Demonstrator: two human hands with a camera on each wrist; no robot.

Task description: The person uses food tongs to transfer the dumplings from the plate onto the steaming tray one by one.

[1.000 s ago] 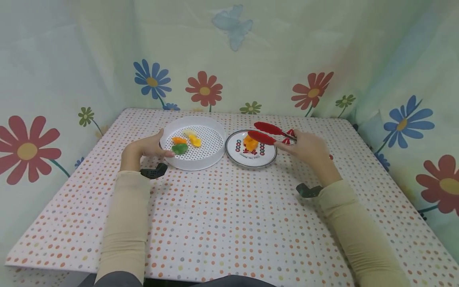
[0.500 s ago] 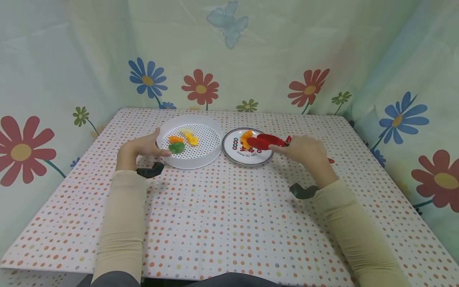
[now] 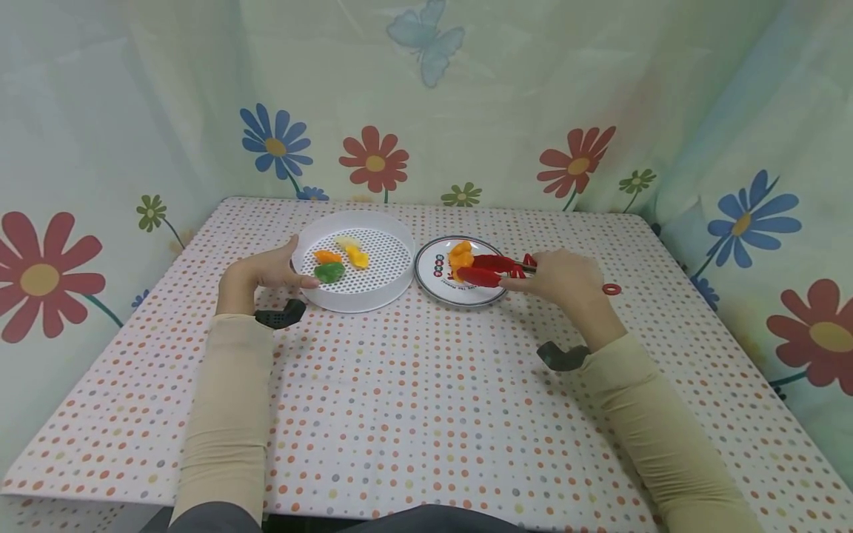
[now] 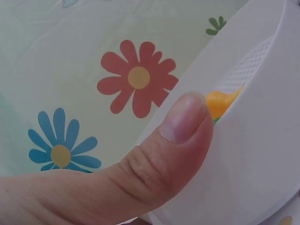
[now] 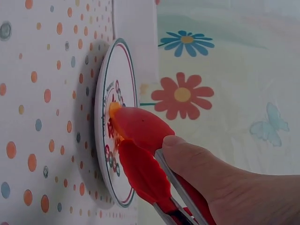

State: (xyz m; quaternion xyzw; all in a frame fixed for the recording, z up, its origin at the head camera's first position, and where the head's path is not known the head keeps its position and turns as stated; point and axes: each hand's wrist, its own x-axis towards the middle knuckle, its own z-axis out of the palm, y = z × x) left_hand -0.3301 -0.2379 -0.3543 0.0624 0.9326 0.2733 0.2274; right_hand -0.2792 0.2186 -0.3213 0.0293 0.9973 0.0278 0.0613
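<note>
In the head view my left hand (image 3: 269, 268) holds the side of a round white basket (image 3: 360, 302) with a perforated floor. Its thumb (image 4: 185, 122) overlaps the basket's rim in the left wrist view; the other fingers are mostly hidden. Small orange, green, yellow and pale pieces lie inside, among them a green piece (image 3: 329, 272). My right hand (image 3: 565, 275) grips red-headed tongs (image 3: 481, 276) with metal arms. The heads are right at an orange lumpy piece (image 3: 460, 256) on a printed white plate (image 3: 433, 286), and the piece shows at their tips in the right wrist view.
The plate stands just right of the basket. Both rest toward the back of a table (image 3: 400, 414) covered in dotted cloth. A flowered curtain (image 3: 493, 104) hangs behind and at both sides.
The tongs have come down and left from above the plate to the orange piece, their heads drawing closer together over the second. My left hand stays at the basket.
</note>
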